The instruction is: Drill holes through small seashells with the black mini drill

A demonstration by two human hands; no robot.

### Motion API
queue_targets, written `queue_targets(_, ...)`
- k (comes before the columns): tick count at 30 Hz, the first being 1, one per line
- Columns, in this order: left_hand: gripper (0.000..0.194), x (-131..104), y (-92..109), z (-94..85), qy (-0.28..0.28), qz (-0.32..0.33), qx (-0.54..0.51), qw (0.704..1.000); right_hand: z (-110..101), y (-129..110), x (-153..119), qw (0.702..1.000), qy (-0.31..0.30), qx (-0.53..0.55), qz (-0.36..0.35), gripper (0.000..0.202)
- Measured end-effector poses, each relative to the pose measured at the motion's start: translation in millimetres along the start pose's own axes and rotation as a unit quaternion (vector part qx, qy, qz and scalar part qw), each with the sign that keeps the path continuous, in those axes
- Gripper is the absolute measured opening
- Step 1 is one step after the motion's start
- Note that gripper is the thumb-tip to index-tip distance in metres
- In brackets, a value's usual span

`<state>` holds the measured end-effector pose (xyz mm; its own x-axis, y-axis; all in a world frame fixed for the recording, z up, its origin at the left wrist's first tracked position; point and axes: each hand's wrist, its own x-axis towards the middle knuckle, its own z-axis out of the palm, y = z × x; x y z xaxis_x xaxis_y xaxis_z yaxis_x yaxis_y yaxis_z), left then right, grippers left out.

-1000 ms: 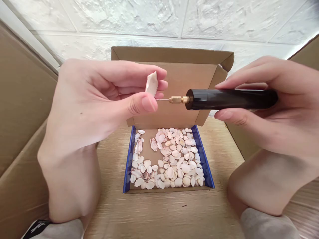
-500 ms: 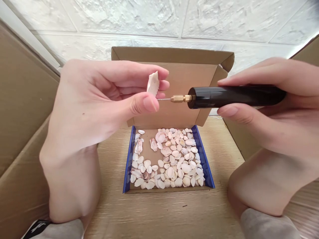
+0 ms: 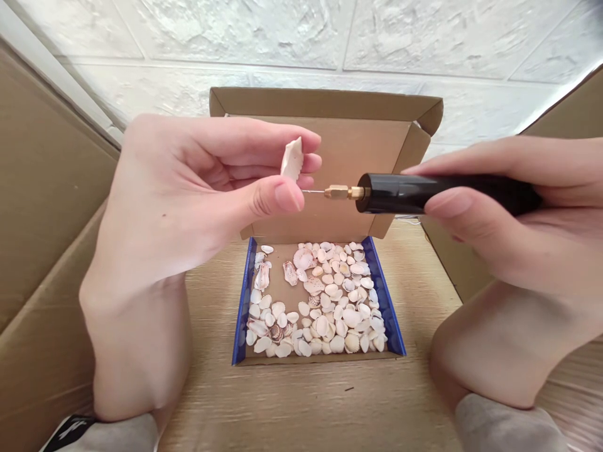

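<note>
Between thumb and fingers, my left hand (image 3: 207, 182) pinches a pale shell piece (image 3: 293, 159) with a jagged edge. My right hand (image 3: 509, 201) is wrapped round a black pen-like drill (image 3: 400, 193) with a brass chuck (image 3: 342, 192). Its thin bit points left and reaches my left thumb, just under the shell; the bit's tip is hidden there. Below both hands lies an open box with blue side walls (image 3: 387, 307), holding several white and pinkish shells (image 3: 351, 317).
The box's raised cardboard lid (image 3: 330, 163) stands behind the hands. Cardboard panels rise at the left (image 3: 42, 163) and right (image 3: 471, 263). A white brick-patterned wall (image 3: 245, 31) is at the back. On the wooden table (image 3: 311, 408) lies a small dark sliver (image 3: 349, 388).
The drill has tilted slightly and its body sits a little lower. My right thumb has shifted onto the drill's side. My left hand and the shell have moved slightly right.
</note>
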<state>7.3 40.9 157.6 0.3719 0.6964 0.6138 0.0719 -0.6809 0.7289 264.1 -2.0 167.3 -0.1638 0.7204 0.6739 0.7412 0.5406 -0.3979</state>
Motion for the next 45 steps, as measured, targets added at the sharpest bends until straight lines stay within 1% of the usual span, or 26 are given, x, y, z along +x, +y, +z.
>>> queue_targets(3,0.037,-2.7,5.0,2.8,0.007,-0.012,-0.003,1.000,-1.5,0.8,-2.6,1.000,-0.004,-0.025,0.018,0.012)
queue_targets(6,0.036,-2.7,5.1,2.8,0.013,-0.012,-0.005,1.000,0.7,1.6,-2.4,1.000,-0.002,0.017,0.010,0.019)
queue_targets(11,0.040,0.4,-0.5,0.5,0.014,0.027,-0.030,0.999,7.9,4.7,2.0,0.992,0.052,0.103,-0.054,0.029)
queue_targets(12,0.039,0.5,-0.5,0.7,0.014,0.022,-0.030,0.999,8.3,4.9,2.1,0.992,0.060,0.097,-0.045,0.030)
queue_targets(14,0.035,0.1,1.0,1.9,0.026,0.009,-0.024,0.999,7.7,4.7,1.1,0.996,0.045,0.071,-0.033,0.029)
queue_targets(15,0.034,-0.3,2.0,2.7,0.000,-0.030,-0.015,0.999,6.9,4.3,0.0,0.998,0.041,0.035,-0.025,0.023)
queue_targets(16,0.036,-0.7,3.0,3.4,0.024,-0.006,-0.009,1.000,6.0,3.7,-1.2,0.999,0.035,0.017,-0.016,0.013)
queue_targets(17,0.038,-1.0,3.8,4.0,0.013,-0.005,-0.006,1.000,5.3,3.0,-2.2,0.999,0.042,0.007,-0.014,0.012)
queue_targets(19,0.039,-1.5,4.3,4.5,0.005,0.008,-0.014,1.000,4.8,2.2,-3.5,0.999,0.042,0.016,-0.002,0.015)
queue_targets(20,0.033,-1.5,3.9,4.3,0.004,-0.015,-0.009,1.000,5.0,2.3,-3.4,0.999,0.036,0.024,0.001,0.018)
queue_targets(21,0.031,-1.4,3.1,3.9,0.034,0.006,-0.014,0.999,5.6,2.9,-2.9,0.999,0.027,0.036,0.000,0.021)
queue_targets(22,0.031,-1.2,2.1,3.3,0.037,0.014,-0.020,0.999,6.3,3.9,-1.9,0.999,0.016,0.048,-0.005,0.024)
queue_targets(23,0.030,-0.9,0.8,2.6,0.001,-0.021,-0.015,1.000,6.9,5.3,-0.6,0.998,0.016,0.067,-0.016,0.025)
queue_targets(24,0.034,-0.5,-0.3,1.8,0.029,0.026,-0.024,0.999,7.3,6.6,0.7,0.995,0.025,0.088,-0.036,0.027)
queue_targets(26,0.038,0.1,-1.8,0.7,-0.005,0.025,-0.030,0.999,6.8,8.5,2.8,0.989,0.042,0.124,-0.066,0.032)
queue_targets(28,0.035,0.4,-1.6,0.6,-0.008,0.016,-0.023,1.000,5.1,7.8,3.1,0.992,0.043,0.102,-0.053,0.031)
queue_targets(29,0.034,0.4,-0.9,1.0,-0.001,0.009,-0.016,1.000,4.3,6.5,2.5,0.997,0.041,0.068,-0.017,0.027)
queue_targets(31,0.036,0.5,0.8,2.0,0.011,-0.003,-0.002,1.000,3.8,2.5,0.5,0.999,0.037,0.015,-0.004,0.012)
queue_targets(34,0.039,0.7,2.2,2.7,-0.026,0.009,-0.009,1.000,6.8,-2.4,-2.0,0.999,0.014,0.039,-0.027,0.026)
queue_targets(36,0.036,0.5,2.3,1.8,-0.022,0.009,-0.009,1.000,8.9,-2.5,-2.9,0.997,-0.006,0.053,-0.050,0.038)
queue_targets(37,0.036,0.3,2.2,0.9,-0.011,0.006,-0.004,1.000,9.3,-1.4,-3.3,0.997,-0.012,0.052,-0.060,0.037)
queue_targets(38,0.035,0.0,2.0,-0.2,0.042,0.002,0.003,0.999,9.1,0.3,-3.9,0.997,-0.009,0.047,-0.062,0.032)
queue_targets(39,0.033,-0.1,1.6,-1.3,0.021,-0.026,0.024,0.999,8.6,2.5,-4.5,0.998,-0.003,0.038,-0.055,0.027)
queue_targets(40,0.038,-0.2,1.2,-2.4,0.042,0.007,0.022,0.999,7.9,4.9,-5.1,0.998,0.010,0.032,-0.044,0.023)
queue_targets(41,0.043,-0.2,0.8,-3.0,0.031,0.002,0.027,0.999,7.2,7.3,-5.6,0.999,0.026,0.028,-0.034,0.021)
queue_targets(45,0.036,-0.3,1.4,-0.4,0.035,0.001,0.024,0.999,6.9,12.6,-4.8,0.996,0.084,0.033,-0.013,0.026)
